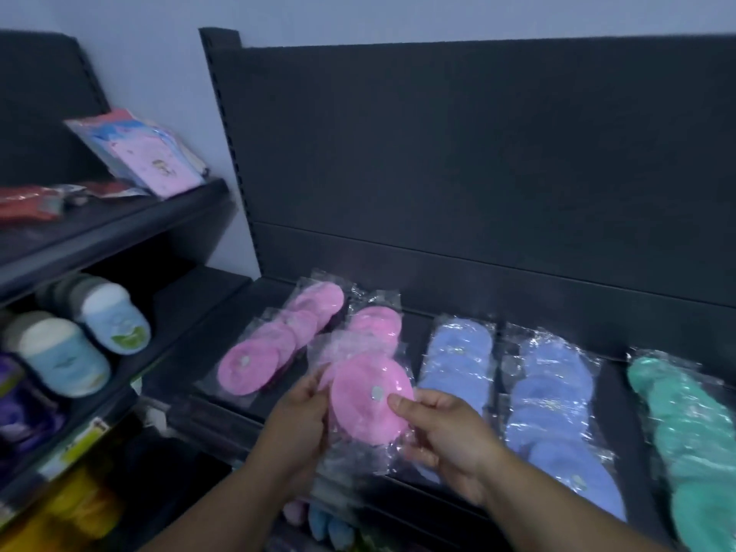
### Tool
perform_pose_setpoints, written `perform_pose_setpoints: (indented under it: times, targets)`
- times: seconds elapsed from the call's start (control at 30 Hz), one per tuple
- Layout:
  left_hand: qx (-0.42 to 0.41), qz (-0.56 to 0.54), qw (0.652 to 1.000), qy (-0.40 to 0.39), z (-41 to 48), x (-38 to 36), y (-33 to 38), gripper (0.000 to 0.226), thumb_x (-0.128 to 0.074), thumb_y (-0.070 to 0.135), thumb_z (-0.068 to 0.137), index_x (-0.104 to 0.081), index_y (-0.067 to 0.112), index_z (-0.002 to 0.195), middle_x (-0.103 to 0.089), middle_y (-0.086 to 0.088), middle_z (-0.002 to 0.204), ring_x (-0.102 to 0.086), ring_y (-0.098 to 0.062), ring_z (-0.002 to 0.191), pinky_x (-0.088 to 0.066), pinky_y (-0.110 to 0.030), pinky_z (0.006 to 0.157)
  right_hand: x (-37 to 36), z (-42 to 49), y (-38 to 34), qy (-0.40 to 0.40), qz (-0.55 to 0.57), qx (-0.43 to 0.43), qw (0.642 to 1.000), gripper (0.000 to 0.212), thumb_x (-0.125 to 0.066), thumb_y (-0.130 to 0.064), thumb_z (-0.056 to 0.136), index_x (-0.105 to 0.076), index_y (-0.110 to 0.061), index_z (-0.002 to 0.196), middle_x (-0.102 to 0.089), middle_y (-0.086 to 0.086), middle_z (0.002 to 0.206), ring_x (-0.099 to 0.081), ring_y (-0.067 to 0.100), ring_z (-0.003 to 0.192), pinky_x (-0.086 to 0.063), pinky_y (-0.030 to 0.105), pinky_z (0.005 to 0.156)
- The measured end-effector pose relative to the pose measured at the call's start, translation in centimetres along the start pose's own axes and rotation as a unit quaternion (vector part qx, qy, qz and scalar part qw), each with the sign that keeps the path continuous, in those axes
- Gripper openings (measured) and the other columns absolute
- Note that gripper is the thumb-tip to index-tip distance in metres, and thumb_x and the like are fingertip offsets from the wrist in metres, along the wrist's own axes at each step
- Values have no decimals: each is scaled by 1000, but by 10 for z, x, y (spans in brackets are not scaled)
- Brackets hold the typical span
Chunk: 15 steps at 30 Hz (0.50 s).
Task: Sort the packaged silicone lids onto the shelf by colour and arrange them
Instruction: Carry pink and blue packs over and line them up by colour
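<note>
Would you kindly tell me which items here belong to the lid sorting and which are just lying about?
Job: pink round silicone lid in clear wrap, gripped by left hand and right hand; shelved pink packaged lids; blue packaged lids; green packaged lids; black metal shelf.
Lying about: pastel flat packets; red packets; blue-and-white soft bundles on the left rack.

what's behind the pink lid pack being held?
A second pink lid pack lies on the shelf; the held pack covers its near end, so further packs there can't be seen.
</note>
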State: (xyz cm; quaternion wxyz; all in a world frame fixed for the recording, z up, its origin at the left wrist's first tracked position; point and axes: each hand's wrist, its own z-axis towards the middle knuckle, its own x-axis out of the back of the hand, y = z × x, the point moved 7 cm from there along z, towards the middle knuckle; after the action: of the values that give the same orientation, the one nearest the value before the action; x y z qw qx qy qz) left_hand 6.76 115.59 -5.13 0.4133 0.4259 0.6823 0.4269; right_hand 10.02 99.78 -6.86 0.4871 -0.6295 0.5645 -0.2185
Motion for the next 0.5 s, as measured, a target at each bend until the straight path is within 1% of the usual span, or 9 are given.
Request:
perform_pose_setpoints:
  times: [0.07,0.1,0.2,0.27,0.3,0.37,0.43,0.47,0.5]
  targets:
    - [-21,20,999,33,14,45,13,22,-51,11,97,-66,23,106,-75,-4,99,-71,-23,92,-56,-38,81,-28,17,11,18,-1,-15,1000,21,-71,-18,83,-68,-6,100,-74,11,87,-62,16,62,-50,22,50]
    - [-31,27,998,51,22,65,19,22,-51,13,97,-65,27,107,-74,-1,102,-70,-21,92,-55,-37,82,-40,25,15,29,6,-21,999,22,-71,-18,84,-66,-5,101,-74,12,88,-64,17,65,-51,23,52]
    - [-57,12,994,96,43,117,37,17,-52,15,97,-65,24,104,-73,-3,100,-69,-20,82,-54,-35,70,-66,44,23,69,43,-25,996,16,-68,-11,87,-60,-6,100,-70,11,77,-62,13,52,-51,24,49]
    - [-85,22,988,125,52,140,51,16,-51,18,97,-65,23,104,-72,-2,94,-67,-19,77,-51,-32,64,-71,51,26,111,46,-17,993,10,-66,-8,88,-57,-7,94,-60,10,70,-53,12,47,-50,24,48]
    - [-99,32,986,132,55,146,57,16,-51,20,97,-64,23,105,-72,-1,93,-66,-18,77,-50,-31,63,-70,54,27,135,29,-11,990,9,-65,-7,89,-56,-7,89,-55,9,65,-48,13,45,-49,26,49]
    - [-114,42,984,131,61,152,63,16,-49,22,98,-63,24,105,-69,-1,94,-64,-16,77,-50,-30,63,-62,60,26,192,-57,7,980,16,-65,-6,87,-53,-8,76,-49,5,53,-42,14,42,-45,30,51]
    - [-109,43,986,121,66,152,63,15,-49,22,98,-62,25,105,-68,0,96,-64,-17,80,-52,-31,65,-56,63,20,248,-159,26,955,19,-67,-9,81,-53,-10,68,-51,2,47,-47,17,41,-42,32,52]
    - [-103,43,988,109,70,150,62,15,-49,23,98,-63,26,105,-69,-1,99,-66,-20,85,-55,-35,69,-55,64,17,268,-209,28,940,16,-68,-13,78,-54,-11,70,-56,2,51,-52,19,46,-43,31,53]
    - [-90,42,991,93,73,147,59,15,-50,24,98,-63,27,105,-70,-1,102,-67,-23,90,-56,-40,74,-55,65,15,282,-262,23,923,14,-69,-17,77,-56,-12,76,-61,3,60,-57,21,55,-43,28,56]
